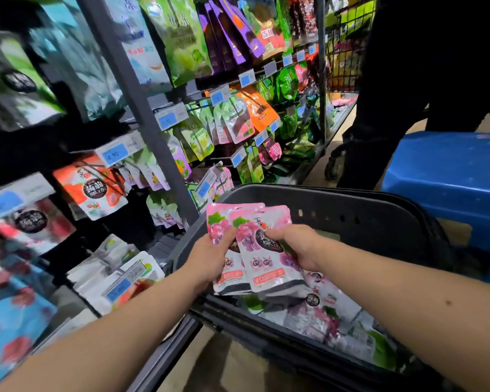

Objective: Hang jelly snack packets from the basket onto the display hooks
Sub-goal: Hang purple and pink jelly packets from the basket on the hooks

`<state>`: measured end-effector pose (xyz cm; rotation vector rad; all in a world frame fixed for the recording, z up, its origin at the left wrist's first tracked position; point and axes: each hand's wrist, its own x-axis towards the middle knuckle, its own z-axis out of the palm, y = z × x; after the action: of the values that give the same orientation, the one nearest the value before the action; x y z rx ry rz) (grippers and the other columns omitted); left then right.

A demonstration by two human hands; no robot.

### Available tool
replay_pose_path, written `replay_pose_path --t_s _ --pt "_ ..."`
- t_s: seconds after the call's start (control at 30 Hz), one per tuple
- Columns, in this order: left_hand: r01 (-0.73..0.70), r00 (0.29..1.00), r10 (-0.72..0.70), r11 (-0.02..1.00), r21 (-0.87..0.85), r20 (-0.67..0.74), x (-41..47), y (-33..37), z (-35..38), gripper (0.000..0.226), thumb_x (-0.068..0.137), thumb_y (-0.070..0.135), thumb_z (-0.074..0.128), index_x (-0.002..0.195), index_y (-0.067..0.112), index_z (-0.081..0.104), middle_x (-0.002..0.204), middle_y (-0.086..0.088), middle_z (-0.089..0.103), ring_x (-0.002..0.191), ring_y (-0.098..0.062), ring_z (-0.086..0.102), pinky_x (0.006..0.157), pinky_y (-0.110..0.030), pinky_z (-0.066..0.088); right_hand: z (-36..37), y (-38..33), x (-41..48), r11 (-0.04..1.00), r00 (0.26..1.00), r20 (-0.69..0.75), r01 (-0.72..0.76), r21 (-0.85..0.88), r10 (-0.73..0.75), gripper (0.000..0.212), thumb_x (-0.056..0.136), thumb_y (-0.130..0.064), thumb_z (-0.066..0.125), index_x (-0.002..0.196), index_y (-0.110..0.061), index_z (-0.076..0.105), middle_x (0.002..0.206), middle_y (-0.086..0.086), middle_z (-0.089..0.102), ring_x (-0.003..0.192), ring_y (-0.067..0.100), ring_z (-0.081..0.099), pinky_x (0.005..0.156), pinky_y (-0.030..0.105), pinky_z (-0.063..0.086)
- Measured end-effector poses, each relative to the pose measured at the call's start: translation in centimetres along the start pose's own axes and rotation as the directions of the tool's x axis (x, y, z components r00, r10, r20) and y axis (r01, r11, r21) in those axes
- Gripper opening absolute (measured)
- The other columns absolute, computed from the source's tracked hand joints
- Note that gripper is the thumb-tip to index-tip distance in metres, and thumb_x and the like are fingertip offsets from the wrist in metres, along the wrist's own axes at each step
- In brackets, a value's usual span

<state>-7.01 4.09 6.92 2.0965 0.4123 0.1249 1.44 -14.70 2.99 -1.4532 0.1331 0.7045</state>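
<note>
Both hands hold a small stack of pink grape jelly packets (262, 250) above the left end of a dark plastic basket (351, 205). My left hand (210, 256) grips the stack's left side with the thumb on top. My right hand (297, 244) pinches its right side. More jelly packets (323, 315), pink and green, lie loose inside the basket. To the left, display hooks (210, 108) carry rows of hanging snack packets with blue price tags (113, 154).
A grey upright post (142, 108) divides the rack. Red strawberry jelly packets (94, 188) hang low on the left. A blue plastic stool (447, 171) stands behind the basket on the right. A person in dark clothes (408, 80) stands in the aisle beyond.
</note>
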Motion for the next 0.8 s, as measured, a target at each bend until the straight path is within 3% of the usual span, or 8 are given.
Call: replay_pose_path --t_s 0.07,0.13,0.17,0.23,0.4,0.57,0.67,0.8 --pt "-0.019 0.999 0.019 1.0 0.019 -0.037 -1.2 0.2 -0.6 0.035 0.101 0.055 0.047 0.104 0.026 0.067 0.075 0.016 0.064 0.058 0.004 0.059 0.045 -0.003 0.038 1.3 -0.6 -1.2 1.0 1.0 -0.015 0.021 0.002 -0.021 0.049 0.075 -0.027 0.086 0.111 0.001 0.067 0.101 0.023 0.076 0.103 0.043 0.072 0.099 0.057 0.053" --pt "-0.049 0.996 0.048 0.999 -0.007 -0.074 -2.4 0.6 -1.2 0.033 0.101 0.055 0.048 0.102 0.029 0.066 0.078 0.017 0.065 0.061 0.005 0.062 0.051 -0.007 0.041 2.4 -1.3 -2.3 0.997 0.997 -0.037 0.07 -0.011 -0.071 0.04 0.083 -0.024 0.083 0.107 0.002 0.067 0.09 0.019 0.076 0.069 0.03 0.074 0.068 0.035 0.06" --pt "-0.07 0.992 0.069 0.997 -0.012 -0.102 -2.8 0.9 -1.5 0.034 0.1 0.057 0.048 0.105 0.028 0.066 0.08 0.014 0.067 0.064 0.003 0.062 0.053 -0.01 0.042 2.9 -1.8 -2.8 0.995 0.995 -0.04 0.094 -0.019 -0.094 0.036 0.086 -0.024 0.081 0.105 0.003 0.067 0.083 0.015 0.073 0.052 0.02 0.064 0.051 0.025 0.052" --pt "-0.096 0.983 0.088 0.994 -0.044 -0.163 -3.6 2.1 -2.5 0.042 0.099 0.059 0.05 0.112 0.021 0.064 0.078 -0.002 0.067 0.058 -0.006 0.059 0.047 -0.012 0.041 3.9 -3.3 -4.4 0.99 0.989 -0.052 0.139 -0.039 -0.141 0.031 0.089 -0.025 0.079 0.1 0.001 0.066 0.073 0.01 0.064 0.037 0.009 0.047 0.035 0.018 0.036" --pt "-0.143 0.964 0.107 0.98 -0.138 -0.241 -6.2 4.7 -5.0 0.058 0.099 0.059 0.049 0.105 0.003 0.063 0.078 -0.012 0.06 0.064 -0.019 0.053 0.053 -0.027 0.041 6.2 -7.2 -8.7 0.926 0.936 -0.04 0.338 -0.169 -0.349 0.026 0.086 -0.027 0.082 0.08 -0.01 0.064 0.064 0.003 0.058 0.039 0.008 0.044 0.035 0.013 0.034" --pt "-0.171 0.931 0.137 0.982 -0.075 -0.337 -10.7 5.1 -7.9 0.063 0.093 0.067 0.052 0.097 0.006 0.063 0.072 -0.009 0.064 0.061 -0.022 0.061 0.063 -0.032 0.05 8.9 -8.4 -13.7 0.857 0.905 0.045 0.416 -0.304 -0.423 0.031 0.086 -0.027 0.082 0.071 -0.011 0.06 0.044 -0.004 0.053 0.029 0.006 0.041 0.036 0.015 0.034" --pt "-0.176 0.902 0.137 0.983 -0.058 -0.409 -13.5 5.1 -10.4 0.043 0.094 0.057 0.058 0.098 0.015 0.068 0.084 -0.008 0.073 0.076 -0.027 0.069 0.075 -0.039 0.057 11.0 -8.6 -17.0 0.829 0.886 0.109 0.46 -0.318 -0.45 0.026 0.086 -0.027 0.082 0.086 -0.006 0.067 0.058 0.004 0.062 0.033 0.008 0.05 0.042 0.019 0.043" --pt "-0.137 0.859 0.134 0.99 0.03 -0.494 -17.8 5.7 -14.6 0.026 0.102 0.038 0.057 0.081 0.021 0.058 0.068 0.005 0.057 0.064 -0.015 0.054 0.058 -0.03 0.04 13.5 -9.0 -21.6 0.8 0.87 0.248 0.49 -0.345 -0.426 0.047 0.088 -0.041 0.078 0.114 -0.003 0.067 0.097 0.012 0.071 0.074 0.013 0.068 0.065 0.025 0.05"
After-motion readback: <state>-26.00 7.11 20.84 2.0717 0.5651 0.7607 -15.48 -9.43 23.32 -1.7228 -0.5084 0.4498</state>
